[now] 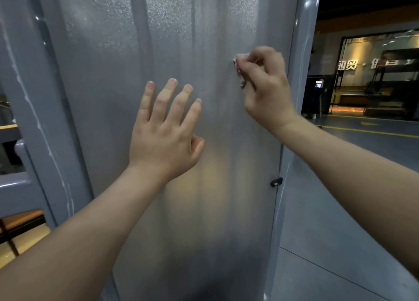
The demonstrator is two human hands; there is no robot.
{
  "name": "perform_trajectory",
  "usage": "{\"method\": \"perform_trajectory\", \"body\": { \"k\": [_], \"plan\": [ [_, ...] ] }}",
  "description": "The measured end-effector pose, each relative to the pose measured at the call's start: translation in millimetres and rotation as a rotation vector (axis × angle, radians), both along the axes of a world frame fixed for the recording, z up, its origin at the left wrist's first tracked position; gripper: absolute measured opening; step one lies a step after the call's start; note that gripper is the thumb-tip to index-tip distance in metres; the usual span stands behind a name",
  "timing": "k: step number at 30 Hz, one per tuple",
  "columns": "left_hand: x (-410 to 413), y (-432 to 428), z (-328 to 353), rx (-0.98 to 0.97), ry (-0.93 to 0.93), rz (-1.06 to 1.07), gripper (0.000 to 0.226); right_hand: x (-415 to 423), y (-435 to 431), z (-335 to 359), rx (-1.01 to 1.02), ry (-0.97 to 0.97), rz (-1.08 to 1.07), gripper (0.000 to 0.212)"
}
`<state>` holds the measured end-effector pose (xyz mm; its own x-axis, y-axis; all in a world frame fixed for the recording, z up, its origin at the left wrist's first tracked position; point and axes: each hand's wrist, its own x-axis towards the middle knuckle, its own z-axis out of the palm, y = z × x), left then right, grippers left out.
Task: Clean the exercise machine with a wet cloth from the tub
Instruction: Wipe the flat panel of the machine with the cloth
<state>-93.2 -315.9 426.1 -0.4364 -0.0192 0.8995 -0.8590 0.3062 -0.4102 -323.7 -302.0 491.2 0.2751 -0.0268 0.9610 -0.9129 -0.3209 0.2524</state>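
Note:
The exercise machine's frosted grey shroud panel [108,78] fills the middle of the view, standing upright between grey metal frame posts [43,124]. My left hand [165,130] lies flat against the panel with its fingers spread and holds nothing. My right hand [265,90] is up near the panel's right edge, pinched on a small bunched pale cloth [238,61] that it presses to the surface. Most of the cloth is hidden inside the fingers. The tub is out of view.
A small black knob [276,183] sticks out at the panel's lower right edge. To the right lies grey floor with yellow lines [367,132] and a lit glass storefront [381,74]. Grey frame bars and a wooden surface [22,221] show at the left.

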Motion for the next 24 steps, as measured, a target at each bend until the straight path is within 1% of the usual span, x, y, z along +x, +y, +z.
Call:
{"method": "perform_trajectory", "body": {
  "k": [1, 2, 3, 4, 6, 7, 8, 9, 11, 13, 14, 15, 17, 18, 19, 20, 21, 23, 24],
  "plan": [
    [0.2, 0.1, 0.4, 0.001, 0.0, 0.002, 0.056, 11.1, -3.0, -8.0, -0.003, -0.071, 0.024, 0.031],
    [0.5, 0.3, 0.4, 0.005, -0.001, 0.007, 0.056, 19.8, -4.5, -24.0, 0.018, -0.063, 0.043, 0.033],
    [0.7, 0.7, 0.5, 0.01, -0.004, 0.013, 0.056, 24.3, -2.2, -43.0, 0.051, 0.019, 0.049, 0.034],
    [0.8, 1.1, 0.6, 0.015, -0.007, 0.016, 0.057, 24.1, 3.8, -60.4, 0.088, 0.147, 0.052, 0.033],
    [0.8, 2.9, 1.2, 0.025, -0.012, 0.009, 0.057, 14.3, 16.1, -70.7, 0.142, 0.383, 0.033, 0.028],
    [1.1, 4.3, 1.6, 0.031, -0.012, -0.002, 0.057, 9.5, 18.9, -62.4, 0.141, 0.452, 0.017, 0.027],
    [2.0, 6.0, 2.3, 0.037, -0.009, -0.019, 0.058, 7.0, 19.1, -49.6, 0.12, 0.458, 0.011, 0.026],
    [3.4, 8.1, 3.0, 0.045, -0.003, -0.039, 0.058, 5.9, 15.8, -35.3, 0.1, 0.403, 0.011, 0.027],
    [8.3, 12.8, 5.1, 0.045, 0.022, -0.063, 0.058, 12.5, 9.4, -11.7, 0.052, 0.193, 0.014, 0.03],
    [17.1, 15.6, 7.7, 0.029, 0.059, -0.062, 0.055, 28.5, 5.8, -17.5, 0.055, 0.022, 0.046, 0.033],
    [22.4, 15.7, 8.3, 0.021, 0.077, -0.054, 0.053, 34.9, 5.0, -30.6, 0.083, 0.018, 0.059, 0.035],
    [27.6, 14.8, 8.4, 0.014, 0.091, -0.044, 0.052, 38.7, 6.7, -45.5, 0.103, 0.097, 0.07, 0.035],
    [36.5, 10.4, 7.2, 0.003, 0.103, -0.028, 0.049, 35.8, 15.6, -64.2, 0.137, 0.376, 0.066, 0.031],
    [39.3, 8.1, 5.8, -0.004, 0.099, -0.022, 0.048, 30.7, 18.0, -60.1, 0.137, 0.492, 0.052, 0.028],
    [40.6, 6.1, 4.3, -0.01, 0.093, -0.016, 0.048, 26.4, 18.2, -48.6, 0.123, 0.556, 0.044, 0.026],
    [40.8, 4.8, 3.5, -0.011, 0.09, -0.012, 0.048, 24.4, 16.3, -33.8, 0.099, 0.541, 0.036, 0.027],
    [40.0, 3.9, 3.2, -0.009, 0.091, -0.013, 0.049, 24.2, 10.7, -18.1, 0.073, 0.449, 0.026, 0.029],
    [39.1, 3.5, 3.6, -0.01, 0.099, -0.02, 0.049, 37.9, 4.6, -1.9, 0.048, 0.146, 0.057, 0.03],
    [39.8, 3.6, 3.7, -0.014, 0.1, -0.026, 0.048, 48.7, 2.6, -7.9, 0.042, 0.048, 0.083, 0.03]
  ]
}}
